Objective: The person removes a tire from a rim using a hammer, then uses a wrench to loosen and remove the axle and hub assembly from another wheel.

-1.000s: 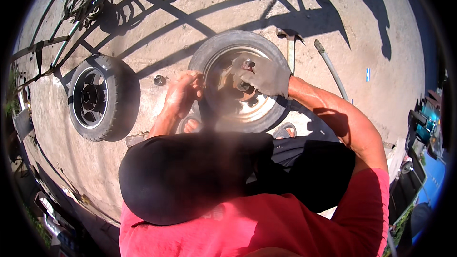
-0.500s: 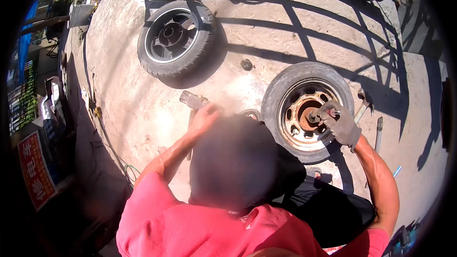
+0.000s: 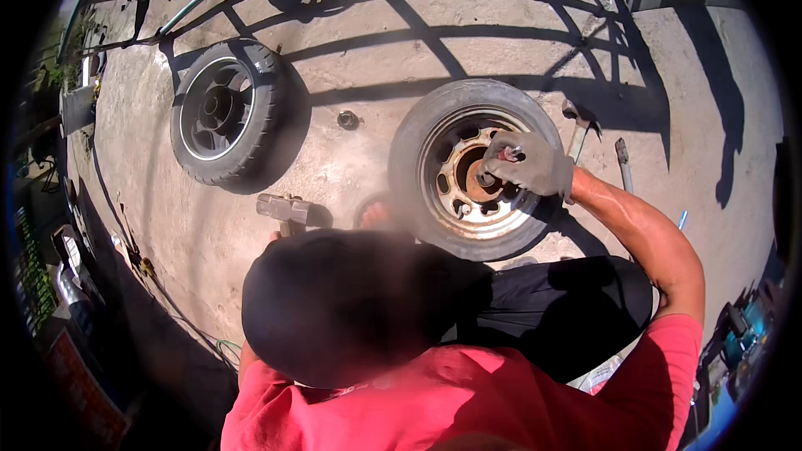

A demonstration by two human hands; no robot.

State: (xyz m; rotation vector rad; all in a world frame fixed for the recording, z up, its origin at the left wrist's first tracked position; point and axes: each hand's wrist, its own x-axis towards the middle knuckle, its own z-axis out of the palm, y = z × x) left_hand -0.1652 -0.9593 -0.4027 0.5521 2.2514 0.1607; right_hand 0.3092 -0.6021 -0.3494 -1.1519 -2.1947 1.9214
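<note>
Two wheels lie flat on the concrete (image 3: pixel 351 167) in front of me. One is the worn tyre with the rusty steel rim (image 3: pixel 472 171), which lies near me and to the right, its hub opening facing straight up. My gloved right hand (image 3: pixel 528 165) rests over the hub, fingers curled tight around a small metal part (image 3: pixel 508 153) that sticks out between them; its long axis looks tilted up and toward the left, though the glove hides most of it. My left hand is out of sight behind my head, so I cannot tell how it is set.

Far left lies the other wheel, a black spoked rim with its tyre (image 3: pixel 221 110), well apart from mine. Between the two sits a small round nut-like piece (image 3: pixel 347 119). A hammer head (image 3: pixel 282 210) lies near me on the left. Beyond the rusty wheel on the right lie a hammer (image 3: pixel 576 129) and a short bar (image 3: pixel 623 163).
</note>
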